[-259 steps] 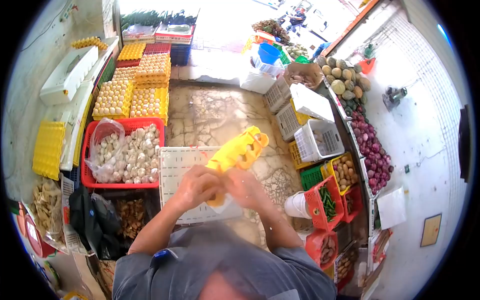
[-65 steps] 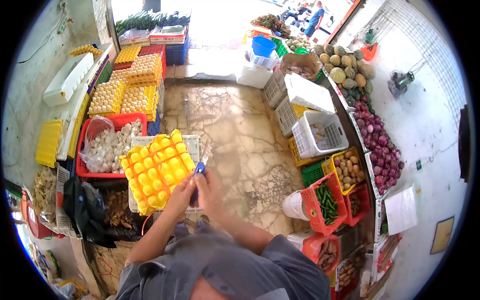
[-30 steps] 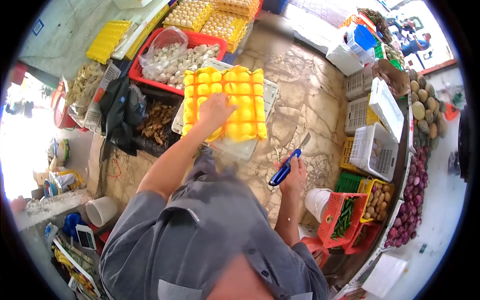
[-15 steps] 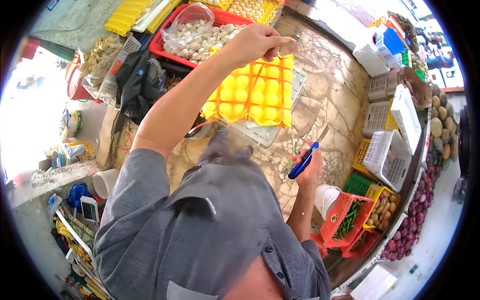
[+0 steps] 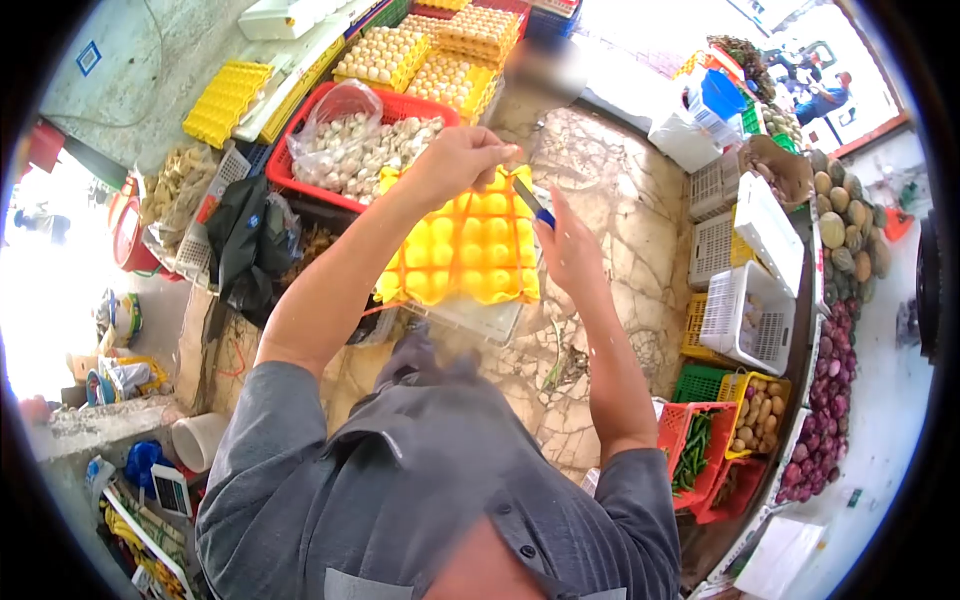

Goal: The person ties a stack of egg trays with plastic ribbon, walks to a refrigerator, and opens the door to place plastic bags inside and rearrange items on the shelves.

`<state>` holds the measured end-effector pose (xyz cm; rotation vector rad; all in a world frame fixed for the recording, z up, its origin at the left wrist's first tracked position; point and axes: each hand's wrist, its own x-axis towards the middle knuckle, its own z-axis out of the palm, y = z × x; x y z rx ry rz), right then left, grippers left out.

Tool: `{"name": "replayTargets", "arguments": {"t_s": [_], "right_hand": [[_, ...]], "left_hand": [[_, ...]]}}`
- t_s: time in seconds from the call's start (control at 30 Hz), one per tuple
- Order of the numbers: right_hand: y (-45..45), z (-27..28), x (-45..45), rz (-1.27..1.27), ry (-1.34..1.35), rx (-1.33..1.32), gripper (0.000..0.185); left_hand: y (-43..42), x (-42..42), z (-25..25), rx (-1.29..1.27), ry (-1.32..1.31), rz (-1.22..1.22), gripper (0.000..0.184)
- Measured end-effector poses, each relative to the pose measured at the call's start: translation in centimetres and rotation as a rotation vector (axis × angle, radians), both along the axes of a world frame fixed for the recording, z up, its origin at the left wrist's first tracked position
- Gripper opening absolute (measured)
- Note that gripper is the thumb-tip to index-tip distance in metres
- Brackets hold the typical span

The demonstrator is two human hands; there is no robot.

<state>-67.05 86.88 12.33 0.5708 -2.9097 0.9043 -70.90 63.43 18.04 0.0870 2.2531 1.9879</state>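
A stack of yellow egg trays (image 5: 488, 247), bound crosswise with orange twine (image 5: 455, 250), lies in front of me on a pale crate (image 5: 470, 318). Over its far edge, my left hand (image 5: 462, 160) is closed in a pinch; what sits between the fingertips is too small to make out. My right hand (image 5: 572, 250) grips a blue-handled knife (image 5: 544, 216) at the right side of the trays. The knife's blade points up and left, close to the twine and the left fingertips. Whether the blade touches the twine I cannot tell.
A red basket of garlic (image 5: 375, 150) stands behind the trays, with trays of eggs (image 5: 385, 55) farther back. Black plastic bags (image 5: 245, 240) hang at left. Along the right are a white basket (image 5: 745, 318), a red crate of green peppers (image 5: 692, 445) and red onions (image 5: 825, 400).
My right hand has risen from low on the right to the trays, bringing the knife near my left hand. My left hand stays pinched above the far edge. The view has shifted.
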Motion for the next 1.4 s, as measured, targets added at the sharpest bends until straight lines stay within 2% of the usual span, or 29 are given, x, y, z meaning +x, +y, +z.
{"name": "replayTargets", "arguments": {"t_s": [0.13, 0.17, 0.27, 0.3, 0.43, 0.53, 0.57, 0.67, 0.77, 0.87, 0.9, 0.93, 0.97, 1.07, 1.17, 1.23, 1.33, 1.4], "right_hand": [[-2.9, -1.2, -5.4, 0.002, 0.033, 0.037, 0.057], [-3.7, -1.5, -6.2, -0.005, 0.12, -0.016, 0.054], [-4.1, -1.1, -7.5, 0.078, 0.072, 0.031, 0.051], [-4.1, -0.6, -7.4, 0.069, 0.077, 0.049, 0.044], [-2.3, 2.8, -5.9, -0.036, 0.112, 0.0, 0.039], [0.0, 3.6, -5.9, 0.045, 0.253, -0.191, 0.038], [0.0, 5.9, -4.7, -0.014, 0.173, -0.19, 0.038], [1.2, 6.9, -4.1, 0.04, 0.091, -0.304, 0.039], [1.3, 7.1, -2.6, -0.011, -0.111, -0.415, 0.04], [1.6, 7.0, -1.7, -0.004, -0.185, -0.503, 0.041], [2.0, 7.4, -1.5, -0.023, -0.204, -0.503, 0.041], [2.5, 7.6, -1.1, -0.044, -0.224, -0.504, 0.041], [3.2, 7.2, -1.0, -0.049, -0.144, -0.458, 0.041], [6.1, 5.7, -1.1, -0.098, 0.069, -0.302, 0.04], [8.2, 5.3, -0.8, -0.195, 0.195, -0.096, 0.039], [8.5, 3.8, -0.4, -0.235, 0.243, 0.056, 0.038], [11.8, -2.0, -1.5, -0.306, 0.309, 0.158, 0.037], [17.5, -6.7, -1.0, -0.45, 0.273, -0.027, 0.039]], "left_hand": [[-0.3, 1.3, 1.0, -0.021, 0.006, -0.022, 0.029], [-0.3, 1.7, 1.4, 0.006, -0.01, -0.033, 0.027], [-1.2, 2.5, 0.6, 0.105, -0.025, -0.037, 0.03], [-1.7, 2.7, 0.4, 0.119, -0.041, -0.047, 0.029], [-3.7, 3.4, -1.3, -0.033, -0.021, 0.055, 0.024], [-3.8, 2.3, -5.4, -0.052, 0.055, 0.112, 0.021], [-3.4, 1.7, -7.0, -0.035, 0.088, 0.1, 0.022], [-0.4, 0.3, -8.4, -0.186, 0.154, 0.032, 0.031], [3.7, -0.4, -7.5, -0.094, 0.216, -0.029, 0.043], [6.7, -0.5, -4.6, 0.013, 0.062, -0.15, 0.048], [7.1, -1.1, -5.7, -0.017, -0.062, -0.273, 0.04], [7.3, -0.9, -6.0, -0.083, 0.033, -0.321, 0.036], [7.4, -0.3, -5.9, -0.148, 0.132, -0.368, 0.033], [6.9, 0.6, -7.8, -0.173, 0.345, -0.311, 0.031], [6.1, 1.6, -7.9, -0.149, 0.294, -0.228, 0.03], [5.5, 2.9, -5.2, -0.229, 0.149, -0.264, 0.03], [5.5, 2.8, -6.4, -0.27, 0.417, -0.21, 0.031], [3.8, 1.9, -9.6, -0.277, 0.424, -0.161, 0.027]]}}
